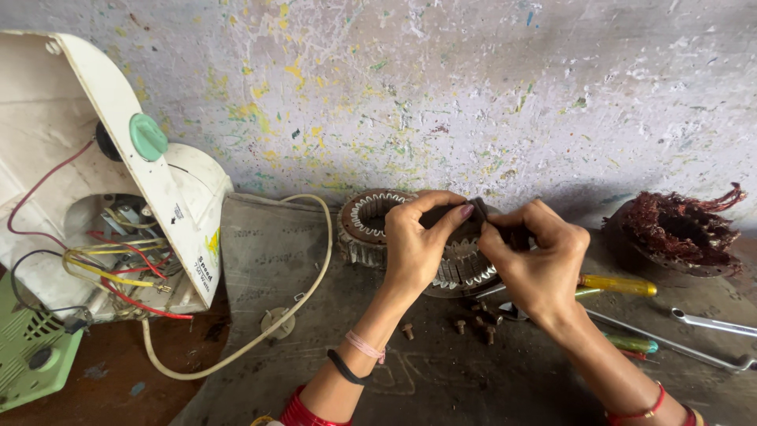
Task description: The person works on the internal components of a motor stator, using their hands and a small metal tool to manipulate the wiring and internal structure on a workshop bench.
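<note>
1. A paint-flecked wall (pixel 473 87) is filling the whole background behind the work surface.
2. A grey mat (pixel 441 379) is covering the floor under both hands, lying beside bare brown ground at the left.
3. An opened white appliance housing (pixel 150 181) with a green knob is leaning at the far left, its red, yellow and black wires (pixel 118 268) spilling out; a cream cable (pixel 315 268) is looping from it across the mat.
4. A green vented casing (pixel 31 347) is sitting at the lower left corner.
5. A burnt copper winding bundle (pixel 678 229) is resting at the far right, well apart from the hands.
6. A ring-shaped motor stator (pixel 371 217) is lying against the wall, just behind the hands and partly hidden by them.
7. The left hand (pixel 414 252) is pinching closed, thumb and forefinger gripping a small dark strip (pixel 479 207) above the stator.
8. The right hand (pixel 540 264) is closing its fingertips on the same strip from the other side.
9. A yellow-handled screwdriver (pixel 619 285), a green-handled one (pixel 631 344) and metal spanners (pixel 710 323) are lying right of the right wrist.
10. Small screws (pixel 473 323) are scattering just below the hands.
</note>
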